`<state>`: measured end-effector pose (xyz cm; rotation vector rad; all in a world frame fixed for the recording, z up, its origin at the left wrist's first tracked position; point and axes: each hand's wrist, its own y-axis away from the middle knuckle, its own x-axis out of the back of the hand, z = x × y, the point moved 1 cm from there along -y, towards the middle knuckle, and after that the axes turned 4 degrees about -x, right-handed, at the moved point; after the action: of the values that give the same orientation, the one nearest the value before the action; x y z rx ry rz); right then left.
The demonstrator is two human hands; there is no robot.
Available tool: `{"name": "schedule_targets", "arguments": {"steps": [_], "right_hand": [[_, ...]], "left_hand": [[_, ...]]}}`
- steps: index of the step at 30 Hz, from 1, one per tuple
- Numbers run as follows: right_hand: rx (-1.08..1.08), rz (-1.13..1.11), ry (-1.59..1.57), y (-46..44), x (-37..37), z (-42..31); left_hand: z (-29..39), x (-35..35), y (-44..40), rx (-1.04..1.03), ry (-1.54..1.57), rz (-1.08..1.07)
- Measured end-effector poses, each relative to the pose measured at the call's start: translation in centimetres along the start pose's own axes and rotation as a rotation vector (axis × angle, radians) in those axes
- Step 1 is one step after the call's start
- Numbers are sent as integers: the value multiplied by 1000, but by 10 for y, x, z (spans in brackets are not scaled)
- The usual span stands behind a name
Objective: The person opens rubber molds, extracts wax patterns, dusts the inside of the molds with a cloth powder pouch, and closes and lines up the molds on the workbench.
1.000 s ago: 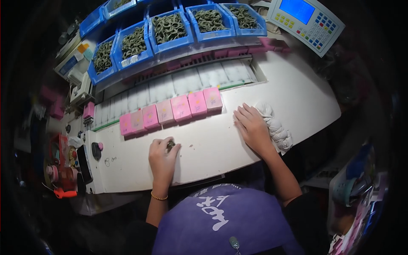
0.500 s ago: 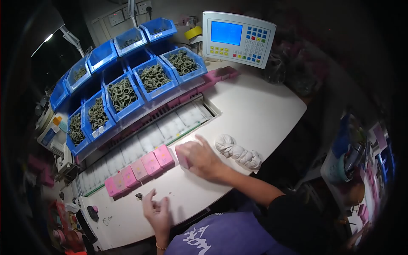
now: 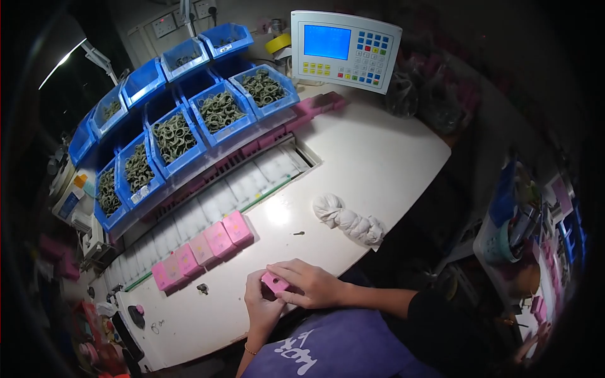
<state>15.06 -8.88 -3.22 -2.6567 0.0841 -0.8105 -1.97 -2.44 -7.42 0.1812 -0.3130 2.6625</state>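
Note:
Both hands hold a pink rubber mould (image 3: pixel 275 282), a block with a dark round hole in its upward end, near the table's front edge. My left hand (image 3: pixel 259 307) is closed around its left side. From the right and above, my right hand (image 3: pixel 309 283) grips it with fingers over the top edge and the thumb in front. A row of several similar pink moulds (image 3: pixel 203 250) stands left of and beyond the hands. On the table lie a small green piece (image 3: pixel 299 233) and a dark little lump (image 3: pixel 202 288).
Blue bins (image 3: pixel 174 138) with many green ring-shaped pieces stand at the back left, above a white slatted strip (image 3: pixel 214 195). A twisted white cloth (image 3: pixel 348 220) lies to the right. A control panel (image 3: pixel 345 50) with a blue screen stands behind.
My right hand has brought the pink mould from beside the row toward my body. My left hand has moved right and closed on it. The small green piece is now visible on the table.

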Motion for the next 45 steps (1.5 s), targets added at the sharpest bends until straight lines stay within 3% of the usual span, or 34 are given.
{"name": "schedule_targets", "arguments": {"steps": [2, 10, 14, 24, 30, 36, 45], "right_hand": [[54, 17, 21, -1, -3, -2], [112, -2, -16, -3, -2, 8], [-15, -17, 47, 0, -5, -1], [35, 185, 166, 5, -29, -11], [-76, 107, 55, 9, -19, -10], [98, 153, 139, 11, -14, -2], [85, 271, 149, 11, -30, -3]], "left_hand": [[4, 4, -3, -77, -228, -45], [29, 0, -5, -45, -348, -37], [25, 0, -7, -110, -326, -16], [18, -5, -4, -159, -310, 34], [19, -6, -3, -171, -312, 55], [20, -5, -3, -131, -322, 43], [15, -7, -1, -137, -314, 64]]}}
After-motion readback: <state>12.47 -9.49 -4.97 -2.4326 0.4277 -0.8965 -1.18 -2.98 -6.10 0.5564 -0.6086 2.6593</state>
